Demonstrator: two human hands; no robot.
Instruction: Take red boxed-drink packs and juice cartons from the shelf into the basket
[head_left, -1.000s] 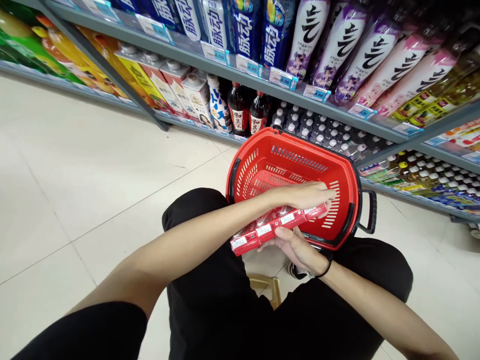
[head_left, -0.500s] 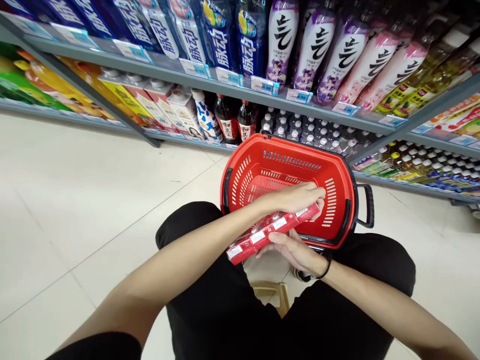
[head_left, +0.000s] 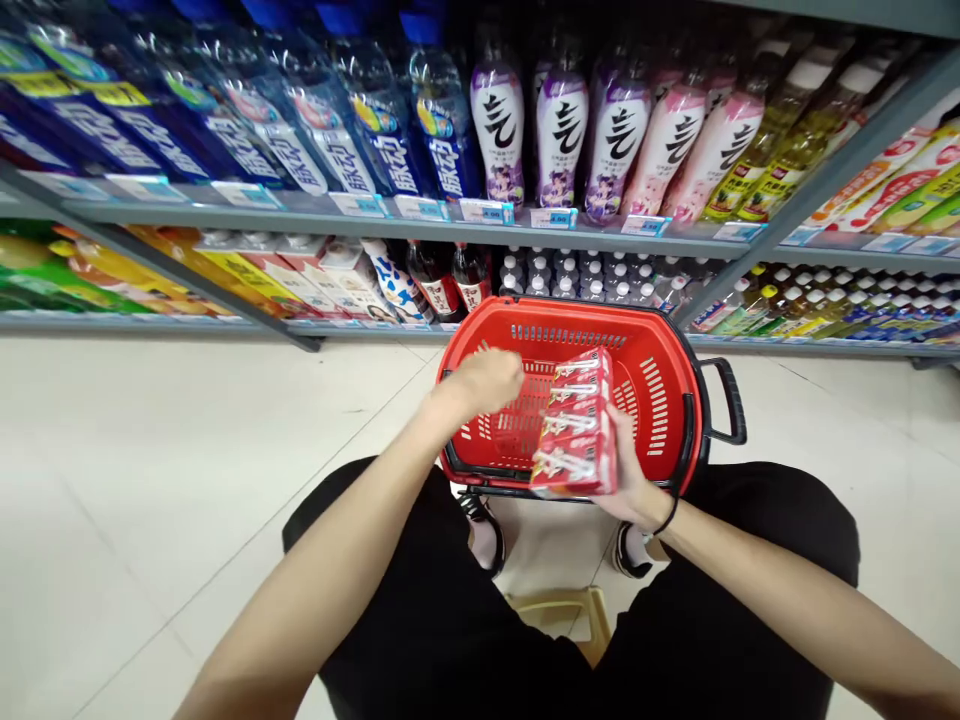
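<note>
A red pack of small drink cartons (head_left: pixel 574 425) with white straws on its side is tilted over the right half of a red shopping basket (head_left: pixel 487 325). My right hand (head_left: pixel 630 475) grips the pack along its right side, a black band round the wrist. Over the left part of the basket is my left hand (head_left: pixel 487 382), apart from the pack. Its fingers are curled in and slightly blurred, and what they hold, if anything, is too small to make out. Inside the basket, the slotted bottom shows.
Shelves of bottled drinks (head_left: pixel 559 140) stand just beyond the basket, with small white-capped bottles (head_left: pixel 592 275) on the lowest level. The basket's black handle (head_left: pixel 731 400) sticks out right. A yellowish stool (head_left: pixel 562 605) shows between my legs.
My left hand has come off the pack and moved left. The pack has been turned from lying slantwise to pointing away from me, showing its straws. The view has tilted up towards the shelves.
</note>
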